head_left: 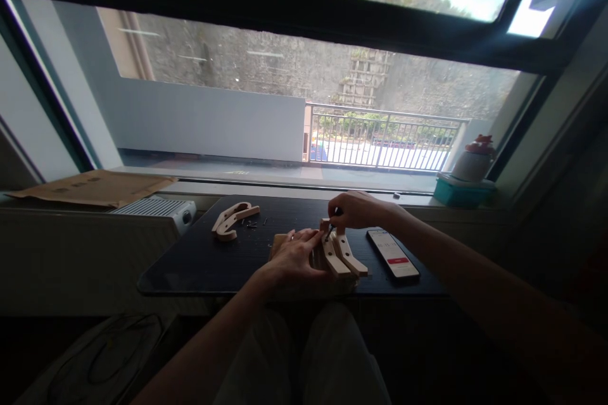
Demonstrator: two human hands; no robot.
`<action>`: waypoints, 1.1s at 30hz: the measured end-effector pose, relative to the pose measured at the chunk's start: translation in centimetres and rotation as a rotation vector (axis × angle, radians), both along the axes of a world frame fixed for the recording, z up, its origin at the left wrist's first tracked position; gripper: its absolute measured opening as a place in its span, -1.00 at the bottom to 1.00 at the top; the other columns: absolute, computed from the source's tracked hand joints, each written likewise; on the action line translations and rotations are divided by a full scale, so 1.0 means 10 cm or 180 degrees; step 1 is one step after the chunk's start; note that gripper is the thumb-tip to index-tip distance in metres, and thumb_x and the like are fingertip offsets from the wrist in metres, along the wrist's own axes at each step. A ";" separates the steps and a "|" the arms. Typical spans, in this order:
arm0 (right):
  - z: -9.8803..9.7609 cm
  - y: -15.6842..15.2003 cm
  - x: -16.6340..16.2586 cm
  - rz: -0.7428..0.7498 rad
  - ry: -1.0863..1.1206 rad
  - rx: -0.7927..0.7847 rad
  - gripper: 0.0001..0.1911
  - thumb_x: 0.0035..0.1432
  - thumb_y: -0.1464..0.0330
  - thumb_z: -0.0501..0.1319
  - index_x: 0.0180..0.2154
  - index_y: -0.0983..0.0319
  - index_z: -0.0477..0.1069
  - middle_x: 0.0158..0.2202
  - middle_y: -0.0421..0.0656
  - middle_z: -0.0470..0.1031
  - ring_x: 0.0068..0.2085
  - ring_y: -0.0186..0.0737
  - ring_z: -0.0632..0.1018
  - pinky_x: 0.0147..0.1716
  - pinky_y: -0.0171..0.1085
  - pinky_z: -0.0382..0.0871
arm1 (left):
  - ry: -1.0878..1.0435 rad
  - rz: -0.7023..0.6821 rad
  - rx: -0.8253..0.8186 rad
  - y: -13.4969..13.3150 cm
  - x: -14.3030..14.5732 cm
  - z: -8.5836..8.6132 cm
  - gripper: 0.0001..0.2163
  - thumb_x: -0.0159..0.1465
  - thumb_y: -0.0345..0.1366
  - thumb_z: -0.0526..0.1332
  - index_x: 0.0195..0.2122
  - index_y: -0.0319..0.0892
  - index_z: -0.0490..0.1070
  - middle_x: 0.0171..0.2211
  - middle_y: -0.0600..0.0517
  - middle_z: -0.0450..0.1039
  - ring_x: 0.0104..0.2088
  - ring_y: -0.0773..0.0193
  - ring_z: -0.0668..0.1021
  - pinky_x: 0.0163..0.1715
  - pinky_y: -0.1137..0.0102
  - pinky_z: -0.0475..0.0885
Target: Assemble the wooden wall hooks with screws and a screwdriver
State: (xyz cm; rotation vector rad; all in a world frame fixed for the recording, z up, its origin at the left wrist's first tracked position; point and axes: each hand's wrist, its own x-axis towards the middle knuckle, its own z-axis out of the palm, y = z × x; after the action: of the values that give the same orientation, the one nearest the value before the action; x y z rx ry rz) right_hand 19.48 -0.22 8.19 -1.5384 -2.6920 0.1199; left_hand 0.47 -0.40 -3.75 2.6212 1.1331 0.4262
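Wooden assembly [339,256]: lower centre of the frame, on the dark table [199,259]; its two legs run long toward the lower right.
Your left hand [297,259]: fingers spread flat, pressing the assembly from its left side.
Your right hand [356,210]: just above the assembly's top end, fingers pinched on a small dark tool [331,231], nearer the joint than your left.
Curved wooden part [232,218]: well apart, left.
Phone [392,254]: just right.

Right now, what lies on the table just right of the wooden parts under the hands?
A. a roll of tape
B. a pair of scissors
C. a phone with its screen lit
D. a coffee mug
C: a phone with a lit screen lies flat on the table, just right of the wooden parts that the left hand presses down and the right hand works on from above.
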 end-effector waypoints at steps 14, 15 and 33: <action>0.12 0.15 -0.13 -0.0196 -0.0252 -0.0498 -0.75 -0.02 0.24 0.24 -0.25 0.18 0.48 -0.35 -0.21 0.52 -0.41 -0.36 0.44 -0.50 -0.38 0.19 | 0.0082 0.0014 -0.0052 -0.01 0.00 0.03 -0.10 -0.01 0.27 0.13 0.28 -0.07 -0.08 0.29 -0.05 -0.01 0.27 -0.04 0.05 0.25 0.07 -0.18; 0.12 0.16 -0.15 -0.0207 -0.0261 -0.0497 -0.74 -0.04 0.24 0.25 -0.26 0.19 0.48 -0.34 -0.20 0.52 -0.41 -0.35 0.44 -0.49 -0.38 0.19 | 0.0081 0.0010 -0.0052 -0.01 0.00 0.03 -0.10 -0.01 0.27 0.13 0.28 -0.06 -0.08 0.29 -0.05 -0.01 0.27 -0.04 0.05 0.25 0.07 -0.18; 0.23 0.11 -0.12 -0.0008 -0.0117 -0.0643 -0.77 0.05 0.33 0.17 -0.21 0.22 0.47 -0.26 -0.19 0.50 -0.36 -0.38 0.44 -0.42 -0.37 0.26 | 0.0095 0.0043 -0.0047 0.00 0.00 0.02 -0.09 -0.04 0.28 0.15 0.28 -0.05 -0.06 0.28 -0.06 0.01 0.26 -0.05 0.08 0.24 0.07 -0.16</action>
State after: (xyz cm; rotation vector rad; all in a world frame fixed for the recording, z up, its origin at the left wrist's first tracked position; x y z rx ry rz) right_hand 18.33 0.87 10.53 -1.6088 -2.7807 0.3781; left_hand 0.48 -0.35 -3.58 2.6169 1.1594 0.3810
